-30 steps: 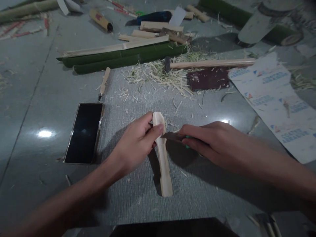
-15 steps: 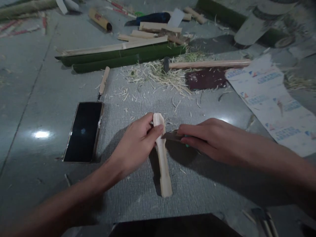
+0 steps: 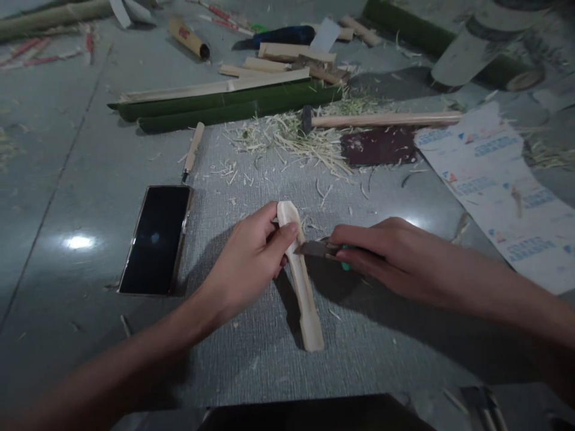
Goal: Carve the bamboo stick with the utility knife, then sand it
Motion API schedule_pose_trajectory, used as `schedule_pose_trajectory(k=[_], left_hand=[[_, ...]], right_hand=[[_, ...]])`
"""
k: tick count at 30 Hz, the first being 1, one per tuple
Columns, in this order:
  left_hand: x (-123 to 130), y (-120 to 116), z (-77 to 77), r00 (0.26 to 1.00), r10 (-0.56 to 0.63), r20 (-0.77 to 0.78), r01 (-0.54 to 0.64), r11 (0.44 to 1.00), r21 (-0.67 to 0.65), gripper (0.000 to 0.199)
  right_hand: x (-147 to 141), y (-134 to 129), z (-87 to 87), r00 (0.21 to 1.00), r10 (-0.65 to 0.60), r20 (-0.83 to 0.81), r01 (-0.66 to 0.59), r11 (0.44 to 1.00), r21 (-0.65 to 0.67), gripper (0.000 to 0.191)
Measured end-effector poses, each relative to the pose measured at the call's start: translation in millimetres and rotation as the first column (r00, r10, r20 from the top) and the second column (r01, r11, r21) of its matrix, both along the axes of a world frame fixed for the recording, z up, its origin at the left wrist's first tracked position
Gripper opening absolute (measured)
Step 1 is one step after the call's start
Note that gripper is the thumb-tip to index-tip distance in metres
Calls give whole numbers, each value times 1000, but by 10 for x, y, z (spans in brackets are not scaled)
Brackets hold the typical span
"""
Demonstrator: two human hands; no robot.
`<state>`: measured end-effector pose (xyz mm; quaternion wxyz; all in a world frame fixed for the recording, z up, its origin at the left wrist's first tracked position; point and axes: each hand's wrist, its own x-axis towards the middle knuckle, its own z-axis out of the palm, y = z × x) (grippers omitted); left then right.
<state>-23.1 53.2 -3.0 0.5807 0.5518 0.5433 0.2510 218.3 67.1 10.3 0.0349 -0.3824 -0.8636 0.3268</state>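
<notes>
A pale, spoon-shaped piece of bamboo (image 3: 305,299) slants over the grey surface, its wider carved end away from me. Thumb and fingers of my left hand (image 3: 251,248) pinch it near that far end. My right hand (image 3: 381,251) is closed on a utility knife (image 3: 317,248) with a green part showing between the fingers. The blade's tip meets the right edge of the bamboo piece, just below my left thumb. Most of the knife's handle is hidden in my right hand.
A phone (image 3: 156,239) lies to the left, with a wooden-handled tool (image 3: 194,152) beyond it. Farther off are split green bamboo (image 3: 193,114), a heap of shavings (image 3: 296,140), a hammer (image 3: 381,120) and a dark red slab (image 3: 377,145). Printed paper (image 3: 494,179) lies on the right.
The near end of the bamboo piece has swung to the right, so it slants more. My right hand and the knife have shifted slightly right. My left hand keeps its grip.
</notes>
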Motion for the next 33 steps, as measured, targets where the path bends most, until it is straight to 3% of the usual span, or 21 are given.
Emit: schedule_pose_trajectory(k=[7, 14, 17, 21, 24, 33], left_hand=[[11, -4, 1, 1000, 21, 1, -21, 1000, -3, 25], [6, -16, 0, 999, 45, 25, -45, 999, -29, 24], [5, -12, 17, 999, 11, -30, -11, 1000, -2, 23], [9, 0, 27, 998, 10, -55, -10, 1000, 5, 23], [14, 5, 25, 999, 35, -16, -35, 999, -21, 22], [10, 33, 24, 997, 35, 63, -33, 999, -34, 23]], right_hand=[[-54, -71, -60, 997, -64, 48, 58, 991, 123, 14], [-67, -61, -36, 999, -3, 48, -1, 997, 77, 14], [-52, -42, -31, 999, -34, 24, 33, 998, 49, 16], [-57, -60, -59, 996, -89, 19, 87, 992, 94, 15], [-75, -89, -61, 998, -55, 45, 49, 992, 119, 16], [6, -17, 38, 1000, 13, 2, -13, 999, -42, 21]])
